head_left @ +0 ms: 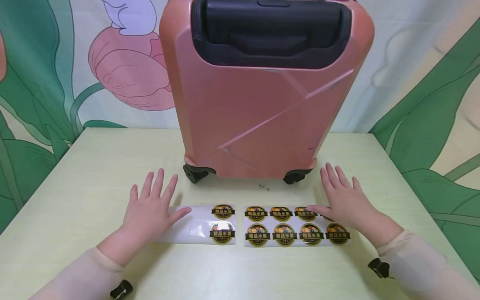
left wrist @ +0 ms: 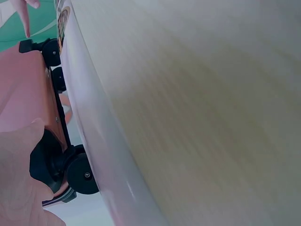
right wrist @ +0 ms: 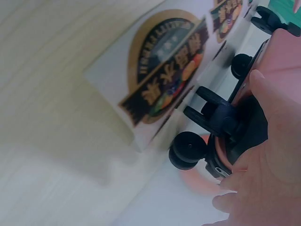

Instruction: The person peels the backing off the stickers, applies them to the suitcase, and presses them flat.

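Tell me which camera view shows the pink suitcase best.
The head view: it shows most of the pink suitcase's broad face, though the frame cuts off its top. Both wrist views show only its lower part and wheels, turned sideways and cropped at the frame's edge.

Glossy sticker sheets [head_left: 195, 227], smooth plastic-looking suitcase [head_left: 258, 112]; matt tabletop [head_left: 210, 275]

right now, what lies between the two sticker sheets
Only a narrow bare strip of table separates the left sheet from the right sheet in the head view.
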Tool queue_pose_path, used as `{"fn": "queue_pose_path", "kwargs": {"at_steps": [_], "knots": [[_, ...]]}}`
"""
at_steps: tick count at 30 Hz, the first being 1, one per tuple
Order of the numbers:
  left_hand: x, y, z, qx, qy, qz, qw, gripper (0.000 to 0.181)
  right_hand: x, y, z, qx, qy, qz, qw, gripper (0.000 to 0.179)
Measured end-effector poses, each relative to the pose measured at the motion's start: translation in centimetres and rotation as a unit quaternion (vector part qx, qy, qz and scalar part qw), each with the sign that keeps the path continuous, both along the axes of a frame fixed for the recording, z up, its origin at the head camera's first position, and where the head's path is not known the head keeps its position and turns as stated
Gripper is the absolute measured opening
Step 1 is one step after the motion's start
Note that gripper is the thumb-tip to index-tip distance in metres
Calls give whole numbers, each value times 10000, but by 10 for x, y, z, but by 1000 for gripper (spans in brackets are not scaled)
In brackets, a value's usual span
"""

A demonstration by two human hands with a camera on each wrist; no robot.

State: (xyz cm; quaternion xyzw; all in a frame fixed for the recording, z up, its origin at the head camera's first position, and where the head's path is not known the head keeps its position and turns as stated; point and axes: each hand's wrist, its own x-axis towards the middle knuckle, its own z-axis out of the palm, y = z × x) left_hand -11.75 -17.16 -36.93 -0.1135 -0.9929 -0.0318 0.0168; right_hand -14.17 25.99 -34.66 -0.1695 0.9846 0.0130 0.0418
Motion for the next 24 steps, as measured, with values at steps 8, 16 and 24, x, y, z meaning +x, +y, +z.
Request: {"fn": "queue_pose_path", "kwargs": {"at_steps": [8,16,24], "knots": [[0,1,-1,-55,8,-47,10000,85,2,0,0,-85,-171,-49,9998,103],[0,3,0,-93,42,-106,9999,85,12,3,0,-56,-175,-10,9998,103],[1,5,1,-105,36,-149,9998,85,18,4,-1,-36,-96,2,9999,101]]}}
